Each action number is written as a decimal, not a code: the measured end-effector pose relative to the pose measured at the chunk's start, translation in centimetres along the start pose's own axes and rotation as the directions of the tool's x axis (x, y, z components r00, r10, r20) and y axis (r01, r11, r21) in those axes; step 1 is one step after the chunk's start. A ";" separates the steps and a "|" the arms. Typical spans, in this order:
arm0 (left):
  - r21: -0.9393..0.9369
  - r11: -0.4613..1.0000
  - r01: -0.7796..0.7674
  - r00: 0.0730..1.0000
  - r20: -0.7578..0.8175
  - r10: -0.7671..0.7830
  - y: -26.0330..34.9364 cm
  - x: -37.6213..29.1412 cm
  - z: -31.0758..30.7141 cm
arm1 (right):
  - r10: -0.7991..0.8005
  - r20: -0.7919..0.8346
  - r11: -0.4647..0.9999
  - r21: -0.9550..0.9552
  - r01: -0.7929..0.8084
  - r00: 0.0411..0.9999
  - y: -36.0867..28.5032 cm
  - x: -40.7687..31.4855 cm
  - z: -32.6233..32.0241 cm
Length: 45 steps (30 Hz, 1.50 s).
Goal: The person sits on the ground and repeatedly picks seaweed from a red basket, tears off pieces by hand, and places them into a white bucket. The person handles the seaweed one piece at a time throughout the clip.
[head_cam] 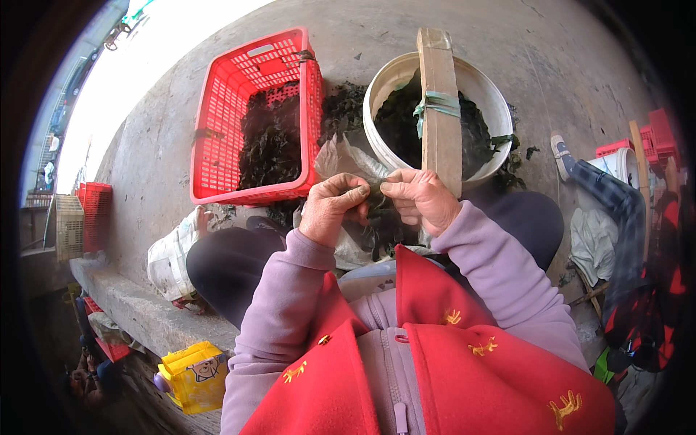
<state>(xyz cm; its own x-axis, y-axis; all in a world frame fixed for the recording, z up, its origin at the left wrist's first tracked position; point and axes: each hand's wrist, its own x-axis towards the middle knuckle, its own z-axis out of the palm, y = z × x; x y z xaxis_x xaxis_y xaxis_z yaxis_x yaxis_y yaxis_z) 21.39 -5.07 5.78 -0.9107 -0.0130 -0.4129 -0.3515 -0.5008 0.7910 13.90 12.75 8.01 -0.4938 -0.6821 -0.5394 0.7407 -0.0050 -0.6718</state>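
My left hand (334, 206) and my right hand (423, 197) meet in front of me, thumbs and fingertips pinched together. Between them stretches a thin dark green strip of seaweed (375, 188), mostly covered by the fingers. Below the hands, more dark seaweed (383, 231) lies on a pale sack (350, 251) between my knees. Ahead on the left stands a red slatted plastic crate (250, 194), with a heap of dark seaweed (272, 141) inside. Ahead on the right, a white bucket (376, 128) holds wet seaweed (397, 117). A wooden board (439, 141) wrapped with green strapping lies across its rim.
Loose seaweed (345, 106) is scattered on the concrete floor (348, 32) between crate and bucket. A white sack (173, 255) rests by my left knee. A yellow bag (196, 375) sits lower left, beyond a concrete ledge (141, 304). Another person's leg (609, 187) extends at right.
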 end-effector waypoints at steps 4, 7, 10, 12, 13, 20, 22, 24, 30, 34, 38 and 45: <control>-0.172 0.984 0.056 0.998 0.011 -0.054 -0.3 0.3 -0.2 | -0.304 -0.102 0.943 0.112 0.314 0.947 1.0 0.6 0.5; -0.307 0.951 0.049 0.998 -0.010 -0.055 -0.1 0.6 -0.1 | -0.461 -0.123 0.860 0.184 0.476 0.879 1.3 0.8 0.7; -0.319 0.947 -0.035 0.999 -0.044 0.023 0.9 0.8 0.5 | -0.439 -0.119 0.896 0.008 0.443 0.891 0.0 0.0 0.3; -0.238 0.970 -0.055 0.996 -0.075 0.038 2.2 0.7 1.1 | -0.396 -0.157 0.875 -0.362 0.320 0.905 -1.5 -0.6 0.0; -0.132 0.991 -0.033 0.999 -0.034 0.029 3.2 0.7 1.4 | -0.540 -0.134 0.719 -0.586 0.373 0.831 -2.2 -1.1 -0.2; 0.423 0.905 -0.036 0.973 0.222 -0.066 7.6 0.3 5.1 | -0.352 0.336 0.865 -0.240 0.441 0.874 -4.2 -1.9 -1.2; 0.452 0.890 -0.051 0.988 0.154 -0.021 8.0 0.7 5.9 | -0.246 0.288 0.917 -0.239 0.318 0.925 -4.5 -1.9 -1.9; 0.445 0.895 -0.035 0.998 0.070 0.004 8.1 1.4 6.2 | -0.141 0.222 0.937 -0.284 0.202 0.965 -5.3 -2.5 -3.1; 0.359 0.887 -0.289 0.954 0.188 0.235 7.2 6.1 7.4 | -0.129 0.117 0.988 -0.066 0.137 0.985 -8.1 -3.0 -5.1; 0.405 0.852 -0.331 0.943 0.104 0.316 7.7 9.6 7.3 | -0.276 -0.193 0.935 -0.279 0.217 0.942 -10.9 -1.4 -6.6; 0.508 0.768 -0.390 0.913 0.102 0.396 7.1 13.7 6.2 | -0.397 -0.242 0.848 -0.467 0.253 0.885 -12.6 1.3 -8.3; 0.973 0.009 -0.231 0.755 0.173 0.633 2.1 19.1 4.3 | -0.722 -0.259 0.441 -0.887 0.138 0.642 -11.9 6.4 -10.2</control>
<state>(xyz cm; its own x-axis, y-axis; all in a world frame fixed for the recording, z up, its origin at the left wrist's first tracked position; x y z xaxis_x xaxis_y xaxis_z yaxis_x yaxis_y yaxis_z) 2.34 -2.68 1.48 -0.9474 -0.1765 0.2671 -0.0038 0.8403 0.5421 -2.68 15.90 7.40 -0.9695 -0.2448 0.0074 -0.1458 0.5527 -0.8206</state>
